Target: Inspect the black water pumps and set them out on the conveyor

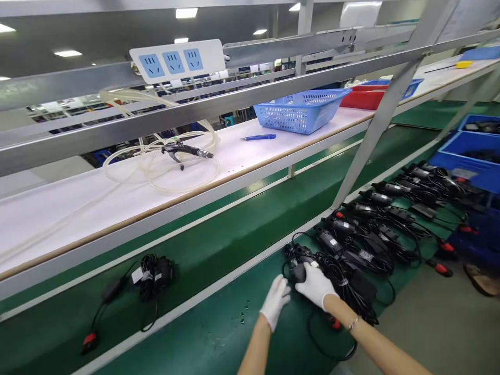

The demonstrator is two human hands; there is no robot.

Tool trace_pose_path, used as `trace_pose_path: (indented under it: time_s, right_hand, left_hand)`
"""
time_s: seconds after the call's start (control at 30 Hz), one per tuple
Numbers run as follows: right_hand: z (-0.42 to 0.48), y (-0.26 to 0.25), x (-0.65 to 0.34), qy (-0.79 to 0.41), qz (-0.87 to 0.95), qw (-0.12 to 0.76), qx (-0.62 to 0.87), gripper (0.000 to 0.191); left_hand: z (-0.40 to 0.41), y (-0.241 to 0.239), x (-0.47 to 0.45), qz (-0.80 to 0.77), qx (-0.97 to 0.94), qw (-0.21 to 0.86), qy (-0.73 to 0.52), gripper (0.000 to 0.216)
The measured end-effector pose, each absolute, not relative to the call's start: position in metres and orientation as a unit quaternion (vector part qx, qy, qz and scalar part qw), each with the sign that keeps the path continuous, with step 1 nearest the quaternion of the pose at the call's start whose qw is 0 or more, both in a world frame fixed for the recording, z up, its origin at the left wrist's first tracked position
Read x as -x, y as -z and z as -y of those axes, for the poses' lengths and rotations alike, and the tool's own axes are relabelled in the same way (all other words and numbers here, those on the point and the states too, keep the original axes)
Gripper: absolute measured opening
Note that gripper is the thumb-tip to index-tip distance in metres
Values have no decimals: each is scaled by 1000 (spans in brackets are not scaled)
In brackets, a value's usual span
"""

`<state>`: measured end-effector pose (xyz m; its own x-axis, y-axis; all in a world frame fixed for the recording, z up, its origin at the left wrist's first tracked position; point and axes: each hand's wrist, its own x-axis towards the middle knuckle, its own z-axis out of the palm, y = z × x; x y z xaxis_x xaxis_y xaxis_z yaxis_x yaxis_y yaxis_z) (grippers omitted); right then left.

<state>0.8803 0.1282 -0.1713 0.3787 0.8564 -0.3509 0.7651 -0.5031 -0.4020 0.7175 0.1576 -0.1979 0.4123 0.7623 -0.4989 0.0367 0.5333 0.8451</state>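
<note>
My right hand (317,285), in a white glove, has its fingers closed on a black block-shaped adapter (298,273) at the near end of a row of corded black devices. A coiled black cable (332,268) tied in a bundle lies just beyond that hand. My left hand (275,298), also gloved in white, is left of the adapter above the green bench, fingers stretched out and nothing visible in them. Its fingertips come close to a black cable loop. Near my right wrist a red-and-black plug end (335,323) lies partly hidden.
More corded black devices (375,198) line the green bench (219,317) to the right. A cable bundle (154,276) sits on the green belt (242,234). On the white shelf are a blue basket (300,112), a blue knife (258,137) and an air gun (187,151). A slanted metal post (375,135) stands ahead.
</note>
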Motion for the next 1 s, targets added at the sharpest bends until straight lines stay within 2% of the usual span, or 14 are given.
trace_pose_path:
  time_s: [0.1,0.2,0.33,0.47,0.6,0.7,0.8,0.9,1.0]
  right_hand:
    - [-115,162,-889,-308,570,103,755,65]
    - [-115,159,-931,-341,627,108,692,48]
    - [-144,175,-997,-305,611,68,727,40]
    - [-174,194,-1010,-278,604,8,747,36]
    - [-179,198,-990,-251,611,-55,749,34]
    - [-161,194,-974,-229,624,-81,743,29]
    - [-126,188,-945,-247,657,-75,708,20]
    - [-92,180,-904,-314,705,-34,635,12]
    - [-85,177,-880,-366,704,21,609,20]
  left_hand:
    - [-132,205,-777,-484,-235,763,-357,70]
    - [-126,195,-767,-492,-128,756,-412,53]
    - [-130,161,-709,-475,-100,743,-461,32]
    - [-140,123,-662,-465,-112,710,-516,29]
    - [-149,97,-623,-481,-99,633,-598,26]
    - [-150,92,-601,-498,-132,623,-588,28]
    - [-150,93,-588,-504,-162,632,-566,32]
    - [-155,94,-580,-506,-142,619,-584,29]
    - [-160,98,-570,-494,-128,631,-585,25]
